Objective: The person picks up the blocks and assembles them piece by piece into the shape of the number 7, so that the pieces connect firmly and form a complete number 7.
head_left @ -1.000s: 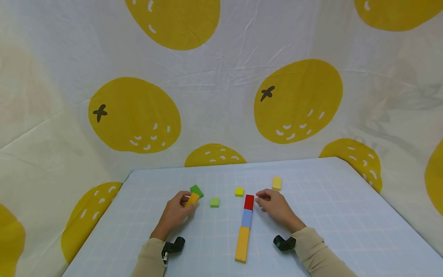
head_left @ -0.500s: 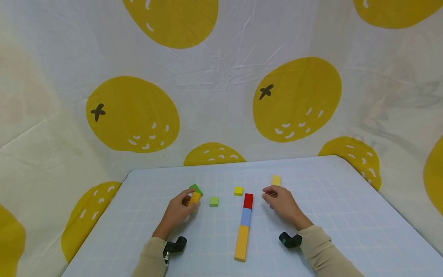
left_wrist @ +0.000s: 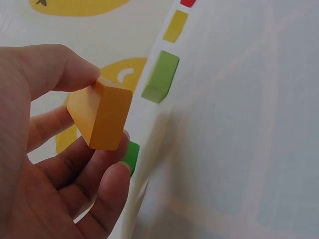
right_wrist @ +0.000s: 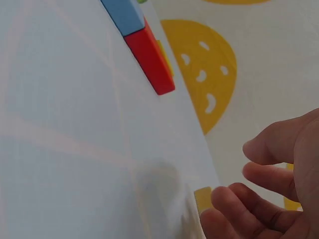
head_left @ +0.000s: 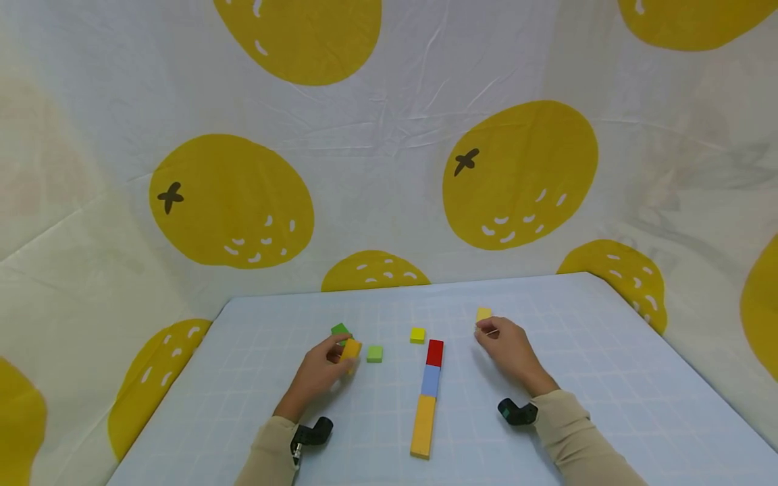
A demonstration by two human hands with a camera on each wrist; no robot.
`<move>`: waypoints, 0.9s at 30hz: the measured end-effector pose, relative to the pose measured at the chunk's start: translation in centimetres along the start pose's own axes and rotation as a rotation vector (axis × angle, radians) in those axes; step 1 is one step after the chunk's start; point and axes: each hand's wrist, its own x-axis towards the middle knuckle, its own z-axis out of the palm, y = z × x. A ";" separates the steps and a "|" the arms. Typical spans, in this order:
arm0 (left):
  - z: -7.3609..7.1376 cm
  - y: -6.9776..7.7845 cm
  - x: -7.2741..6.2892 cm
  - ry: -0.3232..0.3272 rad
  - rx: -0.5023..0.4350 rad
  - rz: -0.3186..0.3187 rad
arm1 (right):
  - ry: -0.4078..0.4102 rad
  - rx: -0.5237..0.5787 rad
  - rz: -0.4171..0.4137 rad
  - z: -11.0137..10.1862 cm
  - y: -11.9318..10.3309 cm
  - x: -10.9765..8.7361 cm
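My left hand (head_left: 320, 368) pinches an orange block (left_wrist: 107, 114) between thumb and fingers, held up over the table. Behind it a dark green block (head_left: 340, 329) is partly hidden by the fingers. To its right lies a light green block (head_left: 375, 354). On the right side my right hand (head_left: 509, 347) hovers with loosely bent fingers and a gap between thumb and forefinger, holding nothing. Just beyond its fingertips is a pale yellow block (head_left: 483, 314), partly covered by the hand. A row runs between the hands: red block (head_left: 435, 352), blue block (head_left: 430, 381) and long orange-yellow block (head_left: 423, 426).
A small bright yellow block (head_left: 417, 335) lies just left of the red one. The table (head_left: 273, 310) has a pale checked cloth, and a white curtain (head_left: 389, 189) with big yellow fruit prints hangs behind its far edge.
My right hand has moved right and away from the red block, towards the pale yellow block. My left hand has shifted slightly right with the orange block, which is now more upright.
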 end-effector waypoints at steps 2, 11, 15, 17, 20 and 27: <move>0.1 0.2 0.0 -0.005 -0.014 -0.004 | 0.013 -0.011 -0.005 -0.3 0.1 0.1; 0.8 0.8 0.1 -0.039 -0.027 0.003 | 0.023 -0.041 -0.021 -0.9 0.5 0.5; 1.2 1.4 0.3 -0.055 -0.026 0.023 | 0.019 -0.057 -0.008 -1.2 0.4 0.6; 1.4 1.7 0.5 -0.062 -0.017 0.013 | 0.014 -0.068 -0.006 -1.2 0.5 0.6; 1.9 2.3 1.0 -0.073 0.007 -0.008 | 0.008 -0.083 -0.012 -1.1 0.7 0.8; 2.8 3.4 2.1 -0.104 0.038 -0.032 | -0.026 -0.147 -0.073 -0.8 0.9 1.1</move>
